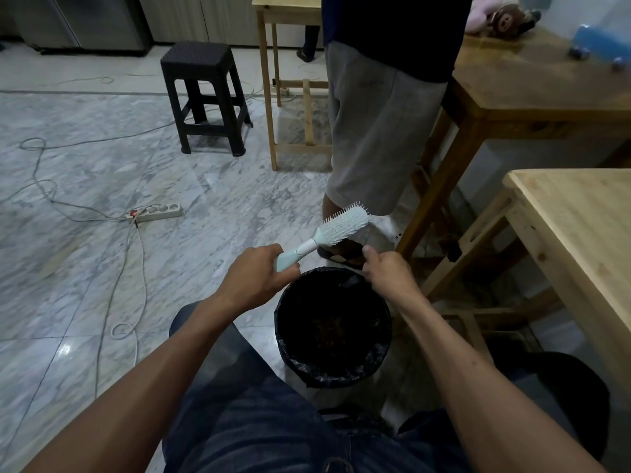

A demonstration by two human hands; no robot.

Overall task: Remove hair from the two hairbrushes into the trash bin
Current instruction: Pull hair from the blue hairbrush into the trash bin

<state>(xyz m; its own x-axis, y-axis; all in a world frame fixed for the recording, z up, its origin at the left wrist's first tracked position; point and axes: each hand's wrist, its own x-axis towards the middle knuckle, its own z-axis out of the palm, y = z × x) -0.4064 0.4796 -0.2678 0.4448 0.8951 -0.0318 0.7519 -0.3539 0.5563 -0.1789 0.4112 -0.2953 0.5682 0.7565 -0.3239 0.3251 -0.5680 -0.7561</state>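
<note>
Head view: our left hand (257,278) grips the pale-blue hairbrush (327,235) by its handle, bristle head angled up beyond the black-lined trash bin (333,327). Our right hand (384,273) hovers above the bin's far rim, fingers curled closed; contents unclear.

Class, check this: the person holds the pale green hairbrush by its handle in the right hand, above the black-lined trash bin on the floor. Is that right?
Not quite. The head view shows the left hand gripping the hairbrush by its handle, not the right. The right hand is closed just beside the brush, above the bin's far rim. The rest stands: the pale green brush is above the black-lined trash bin on the floor.
</note>
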